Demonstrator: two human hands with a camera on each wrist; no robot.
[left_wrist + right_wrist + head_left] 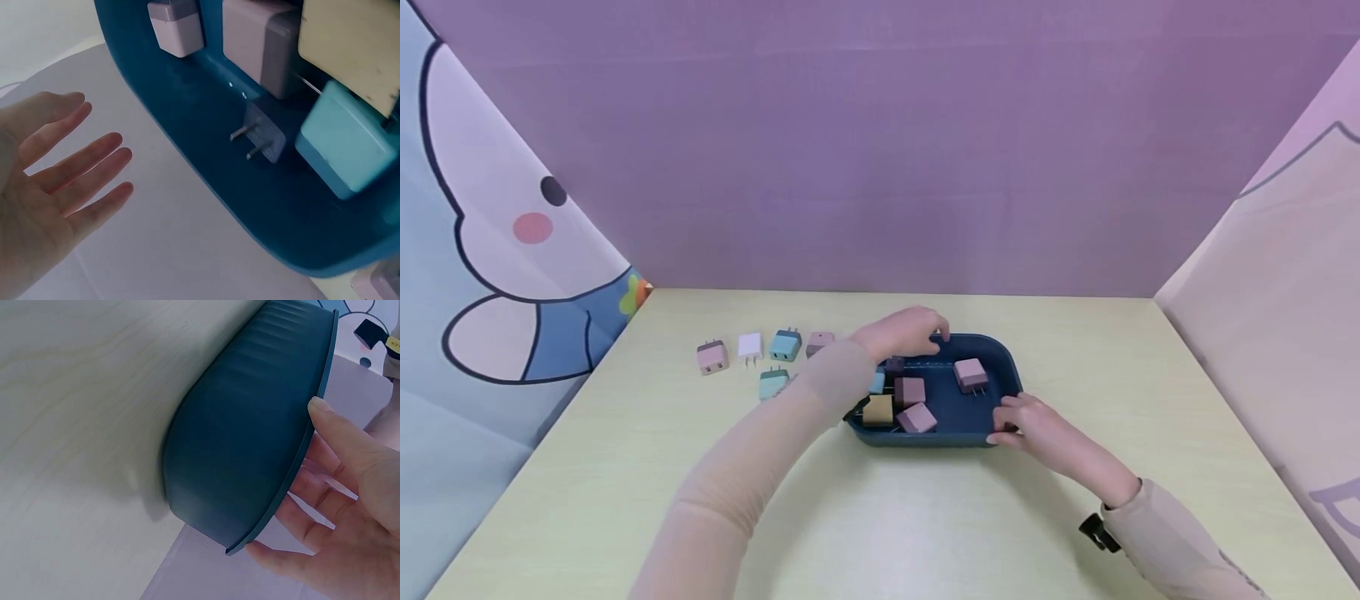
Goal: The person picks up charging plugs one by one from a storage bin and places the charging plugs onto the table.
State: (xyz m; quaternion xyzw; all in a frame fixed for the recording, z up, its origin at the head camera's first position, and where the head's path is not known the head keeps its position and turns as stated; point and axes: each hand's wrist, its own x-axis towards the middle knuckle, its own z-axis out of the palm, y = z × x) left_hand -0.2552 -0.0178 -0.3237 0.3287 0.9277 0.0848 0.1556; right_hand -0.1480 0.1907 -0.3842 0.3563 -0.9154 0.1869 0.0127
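Note:
A dark blue tray stands on the table with several wall chargers in it, among them a yellow charger, a pink one lying apart and a light blue one. My left hand hovers by the tray's far rim, holding nothing; in the left wrist view its fingers are spread and slightly bent beside the wall. At the near right corner, my right hand grips the rim, with the thumb and fingers on either side of it in the right wrist view. My left forearm hides the tray's left end.
Left of the tray several more chargers lie on the table: a pink one, a white one, a light blue one and others partly behind my left sleeve. A purple backdrop rises behind the table.

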